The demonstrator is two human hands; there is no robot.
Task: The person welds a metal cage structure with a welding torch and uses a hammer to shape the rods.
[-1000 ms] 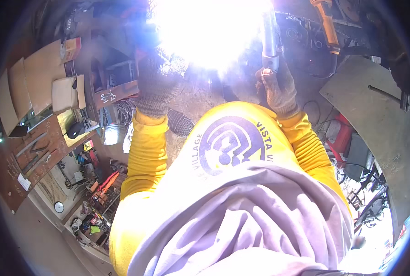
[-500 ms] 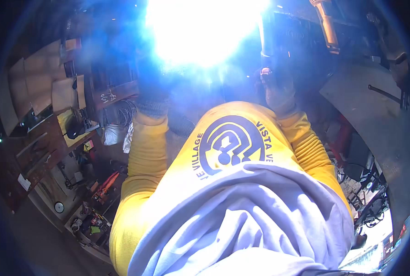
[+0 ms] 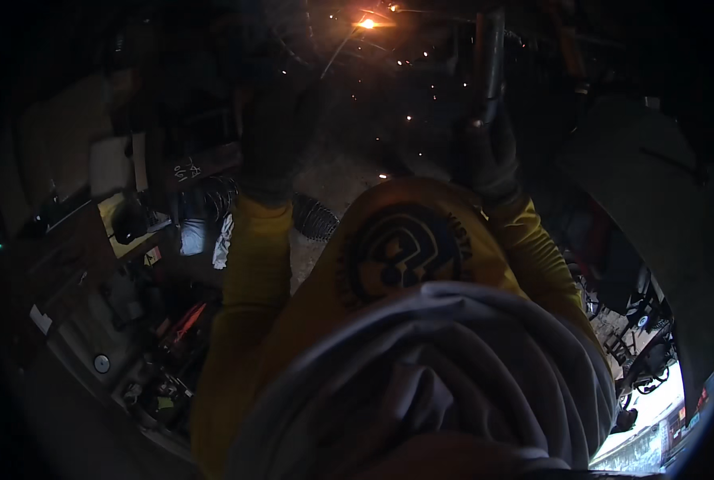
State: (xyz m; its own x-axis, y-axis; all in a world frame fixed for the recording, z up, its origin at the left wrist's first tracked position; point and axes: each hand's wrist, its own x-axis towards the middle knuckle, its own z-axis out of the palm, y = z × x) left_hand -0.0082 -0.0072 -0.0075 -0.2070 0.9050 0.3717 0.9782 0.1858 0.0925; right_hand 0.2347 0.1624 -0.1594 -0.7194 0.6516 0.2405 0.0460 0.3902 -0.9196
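Observation:
A small orange glow (image 3: 367,23) burns at the far middle, with sparks scattered below it. From near my left hand (image 3: 273,156), a thin rod (image 3: 341,52) slants up toward that glow. My left hand wears a dark glove, and its fingers are lost in shadow. At the right, a metal tube (image 3: 491,56) stands roughly upright in the view, with my right hand (image 3: 491,156) closed around its lower end. Yellow sleeves (image 3: 257,248) cover both my forearms. Darkness hides most of the work around the glow.
Brown boards or cardboard pieces (image 3: 110,166) stand at the left, near a coil of dark wire (image 3: 213,196). A broad flat panel (image 3: 637,160) lies at the right. Dark hose (image 3: 315,218) rests on the floor between my arms. Cluttered tools (image 3: 185,324) fill the lower left.
The blinding blue-white light has gone out, leaving a small orange glow and flying sparks. Everything is much darker. The tube's upper end has shifted right; my forearms have hardly moved.

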